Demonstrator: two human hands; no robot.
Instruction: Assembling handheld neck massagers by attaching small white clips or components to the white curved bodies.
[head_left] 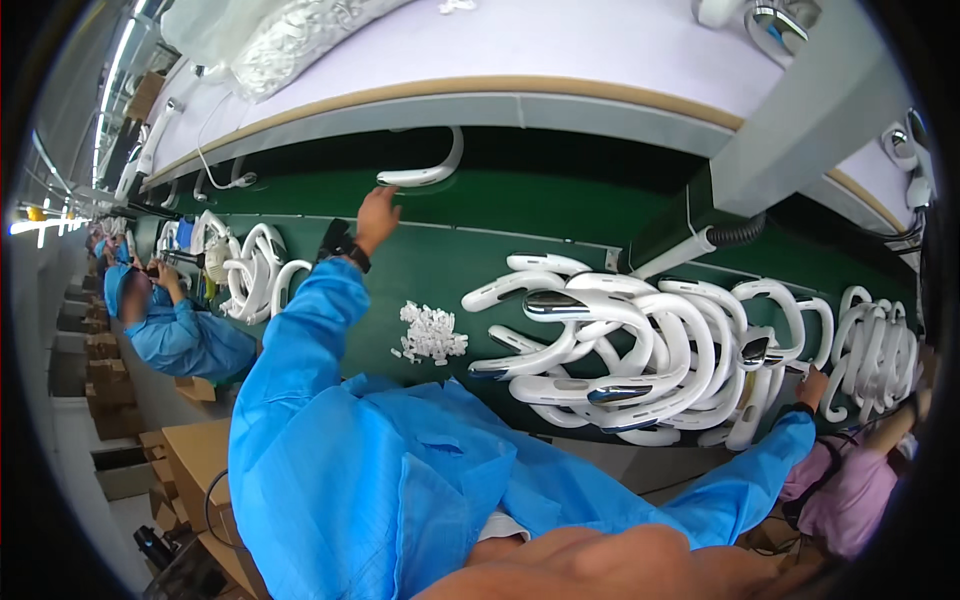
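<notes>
My left hand (377,220) reaches across the green bench, its fingers stretched out. Its fingertips touch or nearly touch the near end of a white curved neckband device (425,177) lying on the dark green belt. Off to the right, my right hand (811,388) is closed at the lower end of another white neckband device (822,335), at the right side of a heap; its fingertips are partly hidden. Several white U-shaped neckbands (650,375), some with shiny dark end caps, make up this heap. Small white plastic pieces (432,333) are piled between my arms.
More neckbands lie in a stack (872,350) at the far right and a group (255,270) at the left. A grey post (800,120) rises behind the heap, below a raised shelf (560,50). Co-workers sit left (180,330) and right (850,490). Cardboard boxes (205,460) stand lower left.
</notes>
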